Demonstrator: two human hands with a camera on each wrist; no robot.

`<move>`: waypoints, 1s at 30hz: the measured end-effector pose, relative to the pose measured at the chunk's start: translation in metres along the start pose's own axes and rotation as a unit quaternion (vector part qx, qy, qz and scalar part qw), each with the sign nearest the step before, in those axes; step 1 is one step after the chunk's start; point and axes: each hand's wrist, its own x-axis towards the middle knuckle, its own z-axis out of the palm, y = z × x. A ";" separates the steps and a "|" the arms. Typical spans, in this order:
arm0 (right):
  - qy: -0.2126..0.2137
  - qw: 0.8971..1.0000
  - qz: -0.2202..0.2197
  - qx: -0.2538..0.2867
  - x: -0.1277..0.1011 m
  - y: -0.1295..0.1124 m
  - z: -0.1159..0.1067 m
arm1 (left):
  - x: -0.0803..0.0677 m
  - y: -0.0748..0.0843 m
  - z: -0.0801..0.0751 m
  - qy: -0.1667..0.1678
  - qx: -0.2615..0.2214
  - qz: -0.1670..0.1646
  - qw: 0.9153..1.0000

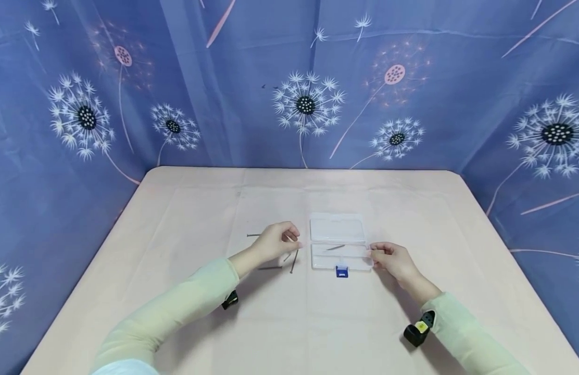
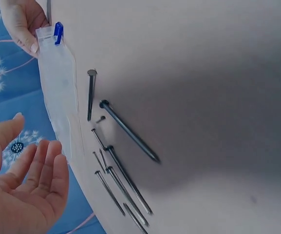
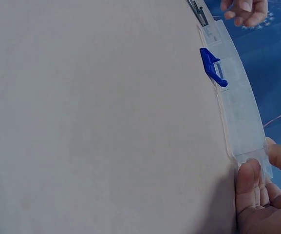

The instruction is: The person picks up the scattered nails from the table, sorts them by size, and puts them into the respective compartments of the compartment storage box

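Pinch of right hand (image 1: pixel 396 263) on three-o'clock end of clear box (image 1: pixel 337 229), loose left hand (image 1: pixel 273 241) near nails (image 2: pixel 130 131) toward nine.

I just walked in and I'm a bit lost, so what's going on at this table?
A person's right hand grips one end of an open clear plastic box, with a nail visible inside. Their left hand, apparently empty, hovers beside the box near several loose nails of different sizes, lying on the table.
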 end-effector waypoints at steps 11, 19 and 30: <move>-0.002 1.000 -0.005 -0.004 0.000 0.002 -0.002 | -0.024 -0.015 -0.012 0.000 0.027 0.010 1.000; -0.001 1.000 -0.004 -0.014 0.001 0.001 -0.001 | -0.038 -0.025 -0.016 -0.007 0.024 0.008 1.000; -0.007 1.000 -0.004 -0.010 0.000 0.000 -0.001 | -0.054 -0.038 -0.015 -0.017 0.080 0.008 0.997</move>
